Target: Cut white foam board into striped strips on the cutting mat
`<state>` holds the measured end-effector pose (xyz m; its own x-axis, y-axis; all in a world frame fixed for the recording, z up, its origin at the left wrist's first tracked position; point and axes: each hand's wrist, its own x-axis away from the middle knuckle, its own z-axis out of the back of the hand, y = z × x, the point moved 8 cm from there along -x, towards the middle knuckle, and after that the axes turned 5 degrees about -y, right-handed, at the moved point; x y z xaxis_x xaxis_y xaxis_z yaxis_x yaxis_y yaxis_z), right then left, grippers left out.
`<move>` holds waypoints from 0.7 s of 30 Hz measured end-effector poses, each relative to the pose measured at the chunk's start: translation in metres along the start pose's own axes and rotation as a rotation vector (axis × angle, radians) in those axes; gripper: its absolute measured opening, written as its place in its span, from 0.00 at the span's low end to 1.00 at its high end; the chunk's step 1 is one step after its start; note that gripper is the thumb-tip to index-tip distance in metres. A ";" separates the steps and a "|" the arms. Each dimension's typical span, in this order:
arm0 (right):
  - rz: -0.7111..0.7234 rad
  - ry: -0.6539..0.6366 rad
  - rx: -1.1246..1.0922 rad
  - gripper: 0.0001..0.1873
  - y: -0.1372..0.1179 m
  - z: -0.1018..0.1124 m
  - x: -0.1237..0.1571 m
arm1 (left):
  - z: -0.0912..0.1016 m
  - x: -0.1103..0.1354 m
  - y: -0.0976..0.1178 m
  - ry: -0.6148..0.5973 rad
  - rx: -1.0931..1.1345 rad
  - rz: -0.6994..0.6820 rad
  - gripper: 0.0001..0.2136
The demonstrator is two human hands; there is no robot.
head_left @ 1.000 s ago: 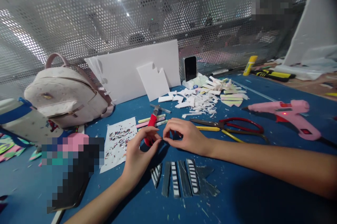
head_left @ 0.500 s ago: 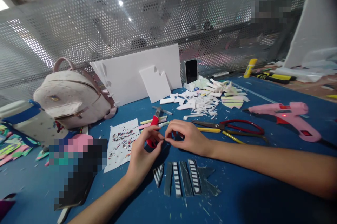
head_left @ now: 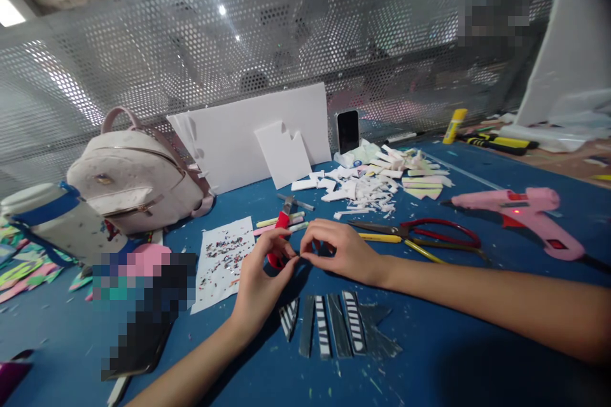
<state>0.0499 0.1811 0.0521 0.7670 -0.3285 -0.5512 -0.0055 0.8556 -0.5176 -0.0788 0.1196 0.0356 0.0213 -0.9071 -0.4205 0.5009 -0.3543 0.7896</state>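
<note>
Over the middle of the blue table, my left hand (head_left: 263, 276) and my right hand (head_left: 340, 249) meet at the fingertips, thumb and forefinger of each pinched together. Whatever lies between them is too small to make out. Just behind my left hand is a red-handled tool (head_left: 282, 221), partly covered by the fingers. Below the hands lie several dark strips; one striped black and white strip (head_left: 353, 323) is at the right, and a short striped piece (head_left: 289, 319) at the left. Dark scraps (head_left: 380, 330) lie beside them.
To the right are scissors (head_left: 442, 235) and a pink glue gun (head_left: 515, 203) with its light on. White offcuts (head_left: 365, 187) are heaped behind. Left of my hands lies a paper sheet with small bits (head_left: 210, 289); a backpack (head_left: 128, 171), tumbler (head_left: 52, 219) and phone (head_left: 138, 343) stand or lie further left.
My hands keep the same pinched pose with fingertips together. The whole view has shifted very slightly; nothing on the table has visibly moved.
</note>
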 end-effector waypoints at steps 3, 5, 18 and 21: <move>0.001 0.000 -0.009 0.01 -0.001 0.001 0.000 | 0.000 0.000 0.000 -0.003 -0.003 0.001 0.15; -0.003 -0.006 -0.014 0.02 0.000 0.000 0.000 | 0.001 0.000 0.000 -0.001 0.002 -0.002 0.15; -0.004 -0.083 -0.002 0.02 -0.002 -0.006 -0.001 | -0.001 -0.002 -0.001 -0.026 0.025 0.005 0.16; -0.049 -0.052 0.010 0.02 0.001 -0.004 -0.001 | 0.000 -0.003 0.001 -0.026 0.028 -0.003 0.15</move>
<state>0.0470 0.1809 0.0492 0.7986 -0.3491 -0.4903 0.0393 0.8432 -0.5362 -0.0781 0.1219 0.0375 -0.0027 -0.9116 -0.4110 0.4768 -0.3624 0.8008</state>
